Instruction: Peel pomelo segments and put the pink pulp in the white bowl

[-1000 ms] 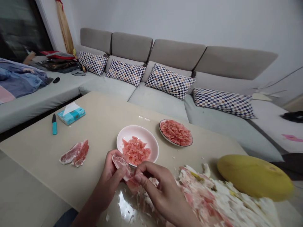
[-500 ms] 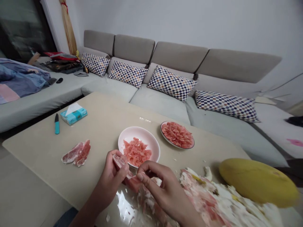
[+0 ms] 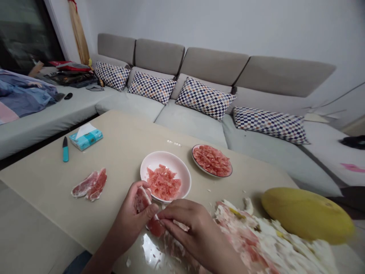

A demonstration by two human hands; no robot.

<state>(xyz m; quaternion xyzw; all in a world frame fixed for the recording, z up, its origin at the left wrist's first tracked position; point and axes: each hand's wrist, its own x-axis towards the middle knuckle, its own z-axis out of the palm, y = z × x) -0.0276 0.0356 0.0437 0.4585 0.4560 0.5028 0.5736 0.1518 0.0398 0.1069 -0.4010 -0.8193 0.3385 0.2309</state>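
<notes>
**mate:** ok, what's different from the last pic?

**me:** Mostly the fruit segment point(image 3: 155, 228). Half a second ago its pale, skinned-over face was tipped up at me. Now I've got it rolled onto its side, so a whitish edge runs along the top and red flesh pokes out below my thumb. My right hand point(image 3: 196, 228) looks different too: it was more arched, now it's flatter with the back facing up. The view slid a touch, but the white bowl point(image 3: 185, 177) and the dark-rimmed plate point(image 3: 199, 168) are sitting on the table point(image 3: 122, 152) same as before.

**mate:** and how are you gripping it?

**me:** Left hand point(image 3: 132, 220) reaches up from the lower left, thumb laid across the segment, fingers curled behind, so it's clamped between them. Right one comes in from the lower right, thumb and index pinching at that whitish edge. Can't tell what my other right fingers are doing, they're hidden.

**mate:** so where's the piece exactly?

**me:** A bit below and left of the middle of the frame, just in front of the bowl's near rim. Loose red pulp point(image 3: 164, 182) is in the bowl, and the peel heap point(image 3: 273, 243) fills the lower right.
</notes>
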